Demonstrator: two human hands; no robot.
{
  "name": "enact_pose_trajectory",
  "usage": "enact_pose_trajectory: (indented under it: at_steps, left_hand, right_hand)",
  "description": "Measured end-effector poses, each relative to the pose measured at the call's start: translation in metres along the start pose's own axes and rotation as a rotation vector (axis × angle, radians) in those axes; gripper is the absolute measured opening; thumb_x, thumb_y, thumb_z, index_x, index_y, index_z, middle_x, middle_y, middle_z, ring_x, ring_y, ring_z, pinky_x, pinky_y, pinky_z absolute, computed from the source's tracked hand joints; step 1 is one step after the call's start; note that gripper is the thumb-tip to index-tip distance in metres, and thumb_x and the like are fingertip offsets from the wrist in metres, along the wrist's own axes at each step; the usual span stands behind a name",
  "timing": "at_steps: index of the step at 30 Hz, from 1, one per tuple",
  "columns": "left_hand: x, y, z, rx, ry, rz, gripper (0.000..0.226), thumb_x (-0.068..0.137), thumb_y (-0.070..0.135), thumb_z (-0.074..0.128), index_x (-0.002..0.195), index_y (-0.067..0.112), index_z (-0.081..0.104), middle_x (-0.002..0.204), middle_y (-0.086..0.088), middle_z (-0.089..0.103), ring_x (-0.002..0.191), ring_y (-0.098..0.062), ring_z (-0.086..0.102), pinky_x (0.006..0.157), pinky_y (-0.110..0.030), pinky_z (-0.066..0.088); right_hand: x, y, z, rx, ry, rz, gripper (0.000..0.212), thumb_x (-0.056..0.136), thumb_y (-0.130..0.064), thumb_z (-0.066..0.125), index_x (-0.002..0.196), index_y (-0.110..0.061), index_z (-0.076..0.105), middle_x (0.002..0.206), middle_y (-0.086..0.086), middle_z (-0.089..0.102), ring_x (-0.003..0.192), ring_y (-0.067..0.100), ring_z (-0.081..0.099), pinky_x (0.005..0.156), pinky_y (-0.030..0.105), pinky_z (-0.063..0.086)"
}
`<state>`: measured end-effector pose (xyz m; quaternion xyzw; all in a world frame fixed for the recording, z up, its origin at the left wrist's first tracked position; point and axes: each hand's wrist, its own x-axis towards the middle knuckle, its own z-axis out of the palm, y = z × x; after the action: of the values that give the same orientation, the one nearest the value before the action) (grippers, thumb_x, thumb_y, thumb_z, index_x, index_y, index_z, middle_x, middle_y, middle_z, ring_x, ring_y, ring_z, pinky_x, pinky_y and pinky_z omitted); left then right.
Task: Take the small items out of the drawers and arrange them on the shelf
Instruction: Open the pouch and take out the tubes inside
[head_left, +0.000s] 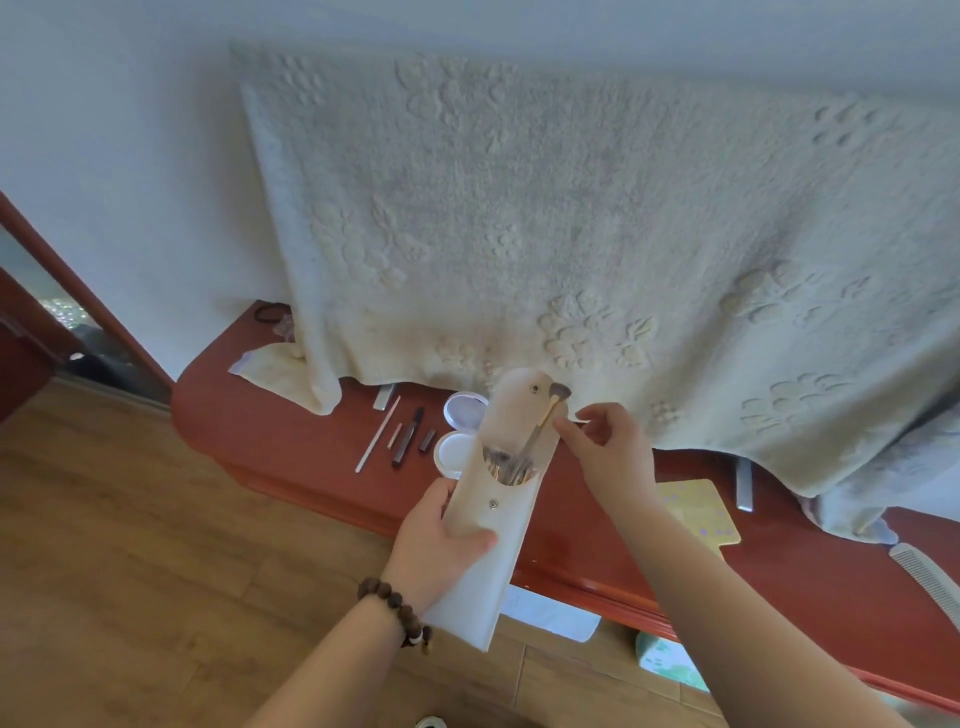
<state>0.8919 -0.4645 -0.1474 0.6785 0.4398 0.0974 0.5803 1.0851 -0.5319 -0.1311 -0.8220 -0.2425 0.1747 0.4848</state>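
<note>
My left hand (441, 540) grips a long cream brush pouch (493, 525) with its flap open upward; several makeup brushes stand inside it. My right hand (608, 447) pinches the gold handle of one small makeup brush (549, 410), whose dark bristle tip pokes above the pouch flap. Behind the pouch, on the red-brown shelf (291, 441), lie an open white compact (462, 421), a thin white stick (377, 434), a dark mascara tube (409, 436) and small lipstick tubes (427, 439).
A cream embossed blanket (571, 234) hangs over the back of the shelf. A yellow card (698, 509), a silver bar (744, 486) and a white comb (930, 582) lie to the right. A black hair tie (270, 313) lies far left. Below is the wood floor (130, 571).
</note>
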Motion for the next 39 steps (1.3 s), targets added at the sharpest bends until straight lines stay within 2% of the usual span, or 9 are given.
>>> enact_pose_trajectory:
  at_steps: [4, 9, 13, 16, 21, 28, 34, 36, 39]
  left_hand:
    - [-0.001, -0.003, 0.001, 0.087, 0.042, 0.014, 0.036, 0.076, 0.02, 0.072, 0.104, 0.027, 0.051, 0.1, 0.011, 0.063, 0.09, -0.009, 0.063, 0.075, -0.033, 0.057]
    - [-0.005, -0.01, -0.004, 0.125, 0.058, -0.008, 0.033, 0.077, 0.019, 0.069, 0.101, 0.03, 0.048, 0.097, 0.013, 0.061, 0.087, -0.005, 0.062, 0.067, -0.024, 0.054]
    - [-0.013, -0.025, -0.012, 0.105, 0.097, -0.067, 0.035, 0.077, 0.02, 0.071, 0.101, 0.031, 0.049, 0.099, 0.01, 0.062, 0.089, -0.01, 0.063, 0.073, -0.034, 0.058]
    - [-0.02, -0.037, -0.02, 0.081, 0.151, -0.114, 0.039, 0.077, 0.021, 0.073, 0.108, 0.026, 0.049, 0.103, 0.009, 0.061, 0.093, -0.013, 0.062, 0.077, -0.038, 0.058]
    - [-0.028, -0.05, -0.03, -0.021, 0.211, -0.17, 0.041, 0.077, 0.015, 0.074, 0.109, 0.025, 0.05, 0.104, 0.008, 0.063, 0.093, -0.013, 0.063, 0.075, -0.036, 0.056]
    - [-0.036, -0.056, -0.035, -0.069, 0.247, -0.196, 0.04, 0.078, 0.014, 0.075, 0.109, 0.023, 0.052, 0.103, 0.006, 0.064, 0.092, -0.015, 0.064, 0.072, -0.034, 0.056]
    - [-0.032, -0.049, -0.032, -0.051, 0.235, -0.174, 0.037, 0.078, 0.015, 0.074, 0.105, 0.027, 0.051, 0.102, 0.008, 0.063, 0.089, -0.01, 0.063, 0.065, -0.025, 0.053]
    - [-0.027, -0.044, -0.029, -0.066, 0.215, -0.159, 0.037, 0.078, 0.014, 0.074, 0.105, 0.027, 0.052, 0.101, 0.007, 0.065, 0.089, -0.011, 0.065, 0.064, -0.026, 0.054]
    - [-0.02, -0.035, -0.025, -0.071, 0.183, -0.129, 0.037, 0.077, 0.014, 0.075, 0.104, 0.027, 0.053, 0.101, 0.004, 0.066, 0.088, -0.014, 0.066, 0.068, -0.032, 0.058]
  right_hand:
    - [-0.017, 0.002, 0.025, 0.028, -0.164, 0.064, 0.018, 0.08, -0.029, 0.071, 0.08, -0.013, 0.066, 0.071, -0.005, 0.061, 0.067, 0.009, 0.054, 0.062, 0.023, 0.04]
    - [-0.009, 0.004, 0.033, 0.297, -0.138, 0.222, 0.01, 0.084, -0.017, 0.067, 0.08, -0.009, 0.063, 0.07, 0.008, 0.063, 0.058, 0.018, 0.054, 0.058, 0.03, 0.046]
    - [0.01, 0.012, 0.028, 0.46, -0.041, 0.311, 0.01, 0.089, -0.01, 0.058, 0.093, -0.001, 0.061, 0.077, 0.012, 0.067, 0.064, 0.02, 0.064, 0.058, 0.029, 0.054]
    - [0.023, 0.03, 0.032, 0.335, -0.025, 0.321, 0.012, 0.088, -0.009, 0.057, 0.093, 0.001, 0.062, 0.072, 0.012, 0.067, 0.06, 0.02, 0.065, 0.058, 0.031, 0.055]
    - [0.029, 0.059, 0.067, 0.029, -0.311, 0.345, 0.01, 0.085, -0.012, 0.063, 0.084, -0.003, 0.06, 0.062, 0.009, 0.068, 0.06, 0.025, 0.066, 0.066, 0.039, 0.058]
    - [0.04, 0.081, 0.102, -0.162, -0.311, 0.378, 0.013, 0.081, -0.016, 0.071, 0.081, -0.011, 0.059, 0.058, 0.006, 0.067, 0.051, 0.017, 0.067, 0.066, 0.038, 0.06]
    - [0.027, 0.048, 0.089, -0.25, -0.196, 0.006, 0.021, 0.087, -0.032, 0.064, 0.097, -0.014, 0.059, 0.081, -0.002, 0.063, 0.078, 0.021, 0.062, 0.063, 0.029, 0.042]
    - [0.014, 0.029, 0.083, -0.148, -0.238, -0.206, 0.015, 0.087, -0.029, 0.064, 0.095, -0.017, 0.063, 0.083, -0.004, 0.064, 0.077, 0.016, 0.06, 0.066, 0.029, 0.046]
    - [-0.006, 0.015, 0.072, -0.099, -0.302, -0.42, 0.012, 0.085, -0.022, 0.067, 0.096, -0.017, 0.066, 0.086, -0.006, 0.06, 0.073, 0.009, 0.056, 0.067, 0.012, 0.042]
